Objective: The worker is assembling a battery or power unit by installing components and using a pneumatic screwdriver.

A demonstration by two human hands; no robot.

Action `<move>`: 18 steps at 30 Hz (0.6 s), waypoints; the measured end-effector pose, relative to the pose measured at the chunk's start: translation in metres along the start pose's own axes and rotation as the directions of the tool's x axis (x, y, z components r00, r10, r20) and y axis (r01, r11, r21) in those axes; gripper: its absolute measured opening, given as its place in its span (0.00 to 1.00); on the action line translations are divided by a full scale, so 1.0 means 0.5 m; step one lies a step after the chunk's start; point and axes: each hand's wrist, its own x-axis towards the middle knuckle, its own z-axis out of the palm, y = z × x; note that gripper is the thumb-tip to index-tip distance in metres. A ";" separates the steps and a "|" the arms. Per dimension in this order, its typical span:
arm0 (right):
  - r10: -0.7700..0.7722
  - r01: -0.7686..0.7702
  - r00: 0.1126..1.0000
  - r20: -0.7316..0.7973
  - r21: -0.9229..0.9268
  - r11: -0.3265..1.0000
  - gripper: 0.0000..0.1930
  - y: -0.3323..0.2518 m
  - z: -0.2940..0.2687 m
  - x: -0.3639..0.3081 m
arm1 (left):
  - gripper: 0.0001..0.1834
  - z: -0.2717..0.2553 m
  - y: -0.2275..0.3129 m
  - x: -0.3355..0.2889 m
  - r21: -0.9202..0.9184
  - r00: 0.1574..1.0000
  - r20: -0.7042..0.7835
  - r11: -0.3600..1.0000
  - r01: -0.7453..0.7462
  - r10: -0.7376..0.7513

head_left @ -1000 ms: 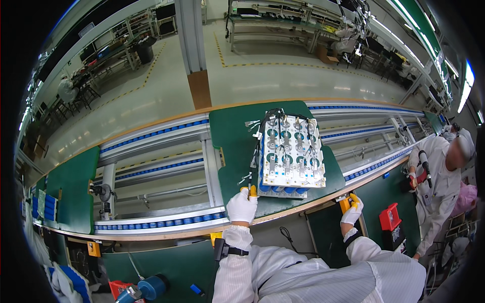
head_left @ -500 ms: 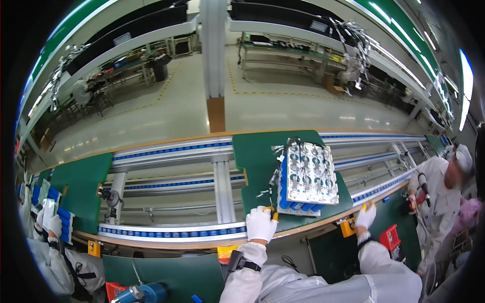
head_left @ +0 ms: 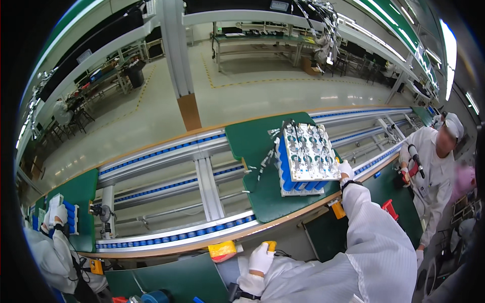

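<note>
A battery pack (head_left: pixel 309 156) of blue cells, with a white plate on top carrying round green-ringed parts and black wires, stands on a green board (head_left: pixel 262 199). My right hand (head_left: pixel 345 169), in a white glove with yellow fingertips, reaches to the right side of the pack, its fingers at the plate's edge. Part of its grip is hidden by the hand itself. Nearer to my body, my left hand (head_left: pixel 261 257), gloved the same way, is away from the board with its fingers curled in. What is inside the curl, if anything, does not show.
Roller rails (head_left: pixel 177 235) run along both sides of the board. A yellow and red bundle (head_left: pixel 222 250) is by the front edge, left of my left hand. A red bin (head_left: pixel 389 208) stands at right. Co-workers are at left (head_left: pixel 55 257) and right (head_left: pixel 429 156).
My left hand has drawn back from the board's front edge toward my body, its fingers curling. My right hand has moved forward from the front rail to the pack's side. The view has shifted.
</note>
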 end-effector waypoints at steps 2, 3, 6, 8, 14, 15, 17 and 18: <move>-0.015 0.015 0.999 0.036 -0.004 1.000 0.25 -0.009 0.017 0.002 | 0.18 0.012 -0.041 0.015 0.152 0.973 0.214 0.987 0.057 -0.090; -0.032 0.032 0.998 0.050 -0.001 0.999 0.25 -0.023 0.037 -0.006 | 0.20 0.006 -0.055 0.023 0.310 0.900 0.386 0.947 0.080 -0.202; -0.134 0.129 0.989 0.058 0.083 0.988 0.28 0.010 0.147 0.071 | 0.22 0.018 -0.118 0.042 0.078 0.906 0.321 0.961 0.264 -0.275; -0.209 0.315 0.920 -0.332 0.306 0.899 0.26 0.202 0.122 0.277 | 0.22 0.140 -0.216 0.115 -0.332 0.954 0.264 0.915 0.227 -0.141; -0.188 0.219 0.971 -0.146 0.243 0.945 0.21 0.200 0.122 0.239 | 0.18 0.115 -0.118 0.103 -0.432 0.955 0.182 0.853 0.291 -0.234; -0.175 0.216 0.971 -0.163 0.280 0.935 0.20 0.172 0.126 0.237 | 0.16 0.148 -0.160 0.099 -0.403 0.968 0.104 0.880 0.253 -0.230; -0.105 0.193 0.964 -0.246 0.366 0.911 0.19 0.177 0.082 0.232 | 0.15 0.147 -0.161 0.104 -0.451 0.929 0.147 0.813 0.369 -0.340; -0.060 0.188 0.953 -0.298 0.422 0.887 0.18 0.185 0.063 0.231 | 0.12 0.129 -0.146 0.117 -0.528 0.905 0.158 0.741 0.415 -0.394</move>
